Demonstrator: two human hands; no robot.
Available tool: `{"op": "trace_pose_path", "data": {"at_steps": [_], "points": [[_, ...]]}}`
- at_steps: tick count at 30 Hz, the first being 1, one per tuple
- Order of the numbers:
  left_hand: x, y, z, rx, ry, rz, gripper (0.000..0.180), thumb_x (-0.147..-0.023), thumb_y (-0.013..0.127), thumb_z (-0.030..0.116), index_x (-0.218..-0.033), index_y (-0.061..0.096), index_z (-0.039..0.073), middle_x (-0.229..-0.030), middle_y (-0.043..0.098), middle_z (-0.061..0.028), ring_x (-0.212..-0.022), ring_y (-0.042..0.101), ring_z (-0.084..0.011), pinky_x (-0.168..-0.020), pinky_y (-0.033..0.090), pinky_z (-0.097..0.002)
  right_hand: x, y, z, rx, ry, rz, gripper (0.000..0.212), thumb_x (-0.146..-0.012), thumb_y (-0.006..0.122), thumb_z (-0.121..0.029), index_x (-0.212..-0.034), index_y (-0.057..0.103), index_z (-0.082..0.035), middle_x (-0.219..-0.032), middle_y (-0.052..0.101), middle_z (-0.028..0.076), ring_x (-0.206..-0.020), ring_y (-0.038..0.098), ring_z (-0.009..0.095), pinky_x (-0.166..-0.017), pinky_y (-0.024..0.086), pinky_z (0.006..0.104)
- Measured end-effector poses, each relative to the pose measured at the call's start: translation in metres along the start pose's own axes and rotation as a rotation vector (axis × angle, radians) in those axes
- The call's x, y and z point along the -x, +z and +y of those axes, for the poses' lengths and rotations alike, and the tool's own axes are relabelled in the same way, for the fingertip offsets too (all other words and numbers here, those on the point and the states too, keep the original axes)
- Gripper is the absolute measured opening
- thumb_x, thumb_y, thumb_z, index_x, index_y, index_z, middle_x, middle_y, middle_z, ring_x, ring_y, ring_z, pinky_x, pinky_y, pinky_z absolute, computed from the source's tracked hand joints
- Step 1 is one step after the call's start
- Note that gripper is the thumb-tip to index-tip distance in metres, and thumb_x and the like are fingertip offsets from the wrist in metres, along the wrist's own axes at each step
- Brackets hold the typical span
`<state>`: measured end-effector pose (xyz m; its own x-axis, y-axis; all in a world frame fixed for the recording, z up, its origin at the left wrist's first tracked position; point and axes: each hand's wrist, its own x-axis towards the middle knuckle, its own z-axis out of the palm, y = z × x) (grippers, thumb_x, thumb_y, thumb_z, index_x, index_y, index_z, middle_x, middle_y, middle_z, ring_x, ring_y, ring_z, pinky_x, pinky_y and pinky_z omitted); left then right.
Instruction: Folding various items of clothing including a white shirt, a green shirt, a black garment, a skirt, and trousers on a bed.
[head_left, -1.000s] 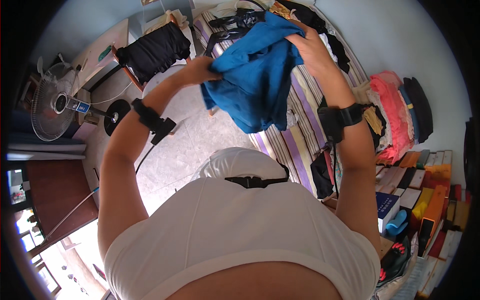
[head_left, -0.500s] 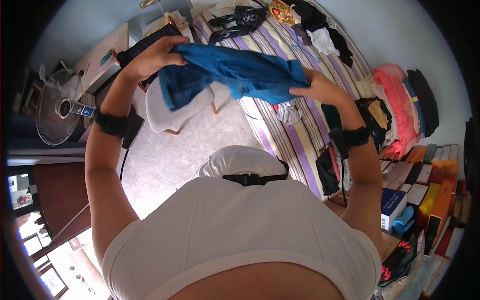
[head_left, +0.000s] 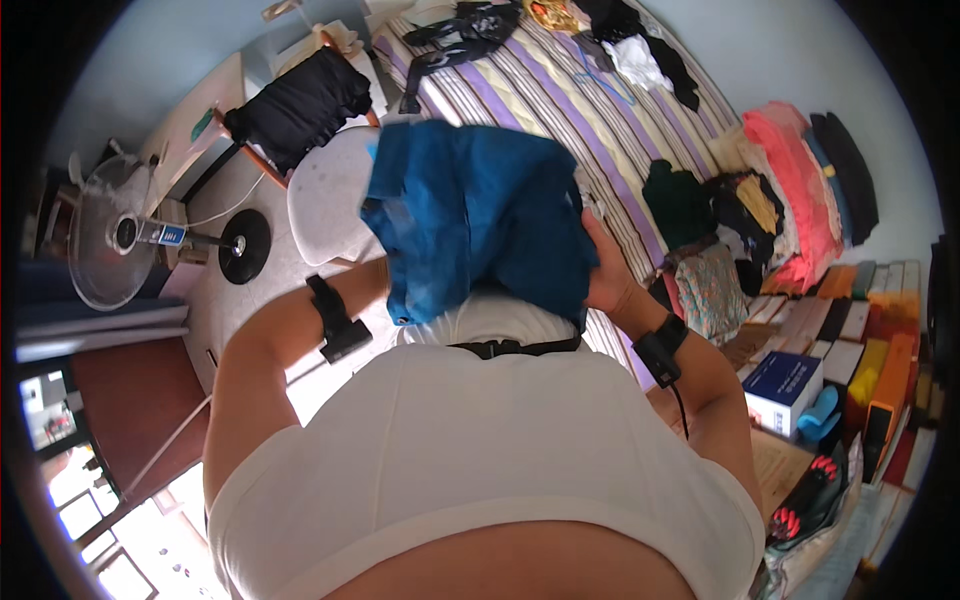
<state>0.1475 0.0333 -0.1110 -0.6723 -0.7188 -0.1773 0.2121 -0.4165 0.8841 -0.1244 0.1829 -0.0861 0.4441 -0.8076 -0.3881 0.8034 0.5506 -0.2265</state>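
A blue garment (head_left: 480, 215) hangs spread in front of my chest, its fabric loosely creased; whether it is shorts or a top I cannot make out. At its right edge my right hand (head_left: 606, 268) grips the cloth, with part of the fingers behind it. My left forearm reaches to the garment's lower left edge. There the cloth covers my left hand, so its fingers do not show. Dark straps with small devices sit on both my forearms.
Beyond the garment stands a pale-seated chair (head_left: 325, 205) with black cloth (head_left: 300, 110) over its back. A fan (head_left: 115, 235) is at left. Clothes lie about the striped bed (head_left: 560, 110). Folded clothes (head_left: 790, 200), boxes (head_left: 783, 390) and books (head_left: 885, 400) line the right side.
The blue garment has come down and closer to my body, and more of its face shows. Both arms have drawn in; my left hand has gone behind the cloth.
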Motion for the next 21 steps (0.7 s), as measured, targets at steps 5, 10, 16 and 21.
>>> {"op": "trace_pose_path", "data": {"at_steps": [5, 10, 16, 21], "points": [[0.041, 0.008, -0.050, 0.090, -0.227, -0.266, 0.049, -0.094, 0.039, 0.034, -0.132, 0.037, 0.004, -0.134, 0.042, -0.0102, -0.123, 0.039, -0.0208, -0.107, 0.026, -0.0338, 0.014, -0.049, 0.025, -0.027, 0.014, 0.182, 0.059, -0.087, 0.050, -0.045, -0.129, 0.041, -0.005, -0.128, 0.048, 0.012, -0.115, 0.048, 0.024, -0.102, 0.034, 0.0394], [0.018, -0.017, -0.050, 0.685, -0.422, -0.080, 0.069, -0.087, 0.034, 0.061, -0.127, 0.041, 0.005, -0.129, 0.047, -0.0086, -0.118, 0.046, -0.0246, -0.104, 0.032, -0.0383, 0.028, -0.039, 0.024, 0.522, 0.009, 0.236, 0.055, -0.082, 0.064, -0.022, -0.127, 0.041, -0.002, -0.124, 0.050, 0.009, -0.114, 0.048, 0.020, -0.101, 0.035, 0.0341], [0.030, -0.007, -0.083, 0.212, -0.572, -0.263, 0.057, -0.086, 0.055, 0.036, -0.128, 0.039, 0.001, -0.127, 0.048, -0.0091, -0.116, 0.047, -0.0208, -0.104, 0.030, -0.0354, 0.022, -0.049, 0.011, 0.169, -0.149, 0.325, 0.048, -0.085, 0.060, -0.017, -0.125, 0.041, 0.001, -0.122, 0.051, 0.016, -0.111, 0.052, 0.024, -0.099, 0.039, 0.0374], [-0.011, -0.034, -0.099, 0.106, -0.450, -0.123, 0.043, -0.086, 0.058, 0.021, -0.121, 0.046, -0.002, -0.114, 0.056, -0.0096, -0.106, 0.053, -0.0177, -0.097, 0.038, -0.0327, 0.041, -0.067, 0.027, 0.304, -0.178, 0.658, 0.045, -0.084, 0.060, -0.016, -0.121, 0.043, 0.004, -0.117, 0.054, 0.016, -0.102, 0.057, 0.025, -0.089, 0.047, 0.0390]]}}
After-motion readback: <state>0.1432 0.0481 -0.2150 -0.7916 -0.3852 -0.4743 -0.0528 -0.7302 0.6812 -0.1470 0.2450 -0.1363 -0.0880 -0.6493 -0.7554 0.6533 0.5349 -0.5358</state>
